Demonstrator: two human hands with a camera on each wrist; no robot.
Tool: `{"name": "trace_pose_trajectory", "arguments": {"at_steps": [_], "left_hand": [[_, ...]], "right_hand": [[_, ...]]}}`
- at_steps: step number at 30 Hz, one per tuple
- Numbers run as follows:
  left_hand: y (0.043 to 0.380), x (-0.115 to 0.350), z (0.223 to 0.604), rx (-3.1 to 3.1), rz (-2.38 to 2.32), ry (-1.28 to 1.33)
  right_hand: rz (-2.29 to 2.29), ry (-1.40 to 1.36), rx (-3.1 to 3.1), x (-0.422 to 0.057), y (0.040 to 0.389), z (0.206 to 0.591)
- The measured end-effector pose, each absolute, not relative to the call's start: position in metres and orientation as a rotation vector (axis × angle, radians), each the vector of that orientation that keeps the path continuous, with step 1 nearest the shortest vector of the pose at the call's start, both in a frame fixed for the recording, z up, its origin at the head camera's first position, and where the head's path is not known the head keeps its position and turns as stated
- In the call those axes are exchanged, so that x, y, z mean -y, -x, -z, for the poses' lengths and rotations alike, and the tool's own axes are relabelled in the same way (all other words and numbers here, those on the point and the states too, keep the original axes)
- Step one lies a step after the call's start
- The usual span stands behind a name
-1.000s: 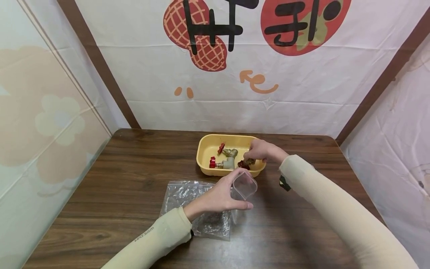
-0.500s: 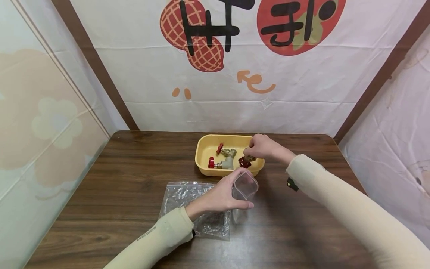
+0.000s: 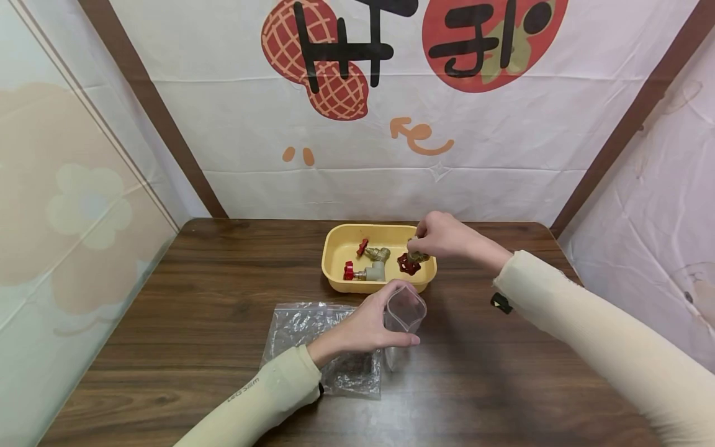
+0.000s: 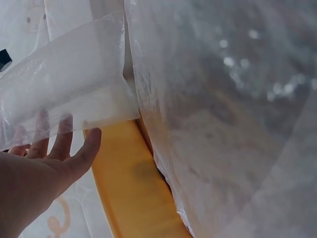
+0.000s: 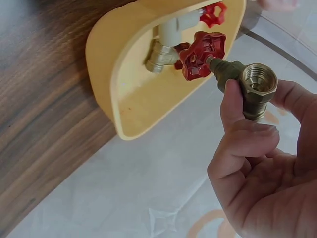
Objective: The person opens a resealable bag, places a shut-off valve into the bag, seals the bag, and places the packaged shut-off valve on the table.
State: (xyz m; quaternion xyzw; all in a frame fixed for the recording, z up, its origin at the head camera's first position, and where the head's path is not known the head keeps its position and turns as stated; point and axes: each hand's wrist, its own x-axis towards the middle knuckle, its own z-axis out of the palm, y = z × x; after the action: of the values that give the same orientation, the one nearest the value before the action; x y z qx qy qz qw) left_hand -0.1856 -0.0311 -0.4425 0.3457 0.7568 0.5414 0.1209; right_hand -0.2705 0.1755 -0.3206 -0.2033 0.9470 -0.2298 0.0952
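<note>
My right hand (image 3: 451, 236) pinches a brass gate valve (image 5: 243, 79) with a dark red handwheel between thumb and fingers, over the right end of a yellow plastic tray (image 3: 357, 233). In the right wrist view its threaded opening faces the camera. My left hand (image 3: 363, 326) holds a clear plastic bag (image 3: 406, 308) just in front of the tray, its mouth spread between thumb and fingers. Two more valves lie in the tray: one brass valve (image 3: 378, 254) and one grey-bodied valve (image 3: 375, 272), both with red handwheels.
Another clear zip bag (image 3: 298, 320) lies flat on the brown wooden table (image 3: 195, 335), partly under my left hand and forearm. A printed white cloth (image 3: 374, 192) hangs behind the table's back edge, with more cloth at both sides.
My right hand has risen out of the tray with the brass valve and shifted slightly back. The left hand and its bag stay almost still, and the camera view has turned slightly.
</note>
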Motion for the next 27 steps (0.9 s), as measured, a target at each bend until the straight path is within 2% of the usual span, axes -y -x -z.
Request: {"name": "trace_pose_trajectory", "arguments": {"at_steps": [27], "left_hand": [[0.186,0.025,0.44,-2.302,-1.531,-0.943]], "right_hand": [[0.696,0.576,-2.764,-0.178,0.221,0.265]]}}
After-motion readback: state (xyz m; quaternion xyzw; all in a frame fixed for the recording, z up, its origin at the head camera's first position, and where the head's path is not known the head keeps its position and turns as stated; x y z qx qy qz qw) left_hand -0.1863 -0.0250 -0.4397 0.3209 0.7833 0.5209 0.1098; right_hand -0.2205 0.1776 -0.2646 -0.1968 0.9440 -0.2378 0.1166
